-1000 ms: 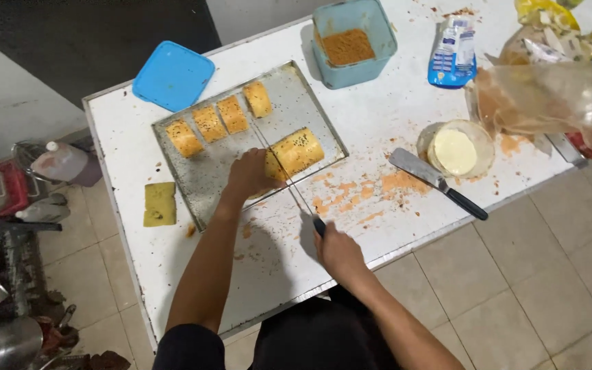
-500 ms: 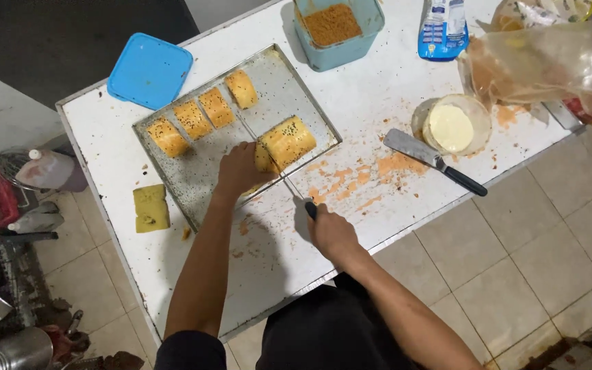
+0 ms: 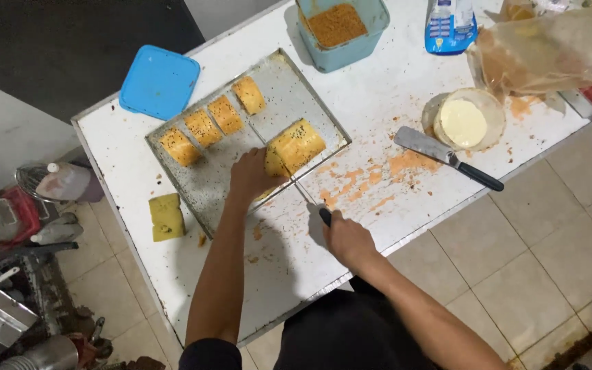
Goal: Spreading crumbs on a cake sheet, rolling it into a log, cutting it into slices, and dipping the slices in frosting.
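On the metal tray point(image 3: 207, 188), a seeded loaf point(image 3: 294, 146) is pinned by the left hand point(image 3: 253, 177); a knife point(image 3: 313, 204) is gripped by the right hand point(image 3: 346, 238). Fingers sit close to the blade, so a slip risks a cut.

My tray point(image 3: 200, 185) is dull, speckled metal; the roll point(image 3: 297, 145) on it looks rough and crumb-coated. At twelve o'clock the tub point(image 3: 351, 49) is smooth blue plastic — the tabletop point(image 3: 378, 96) painted white, matt, smeared with orange crumbs.
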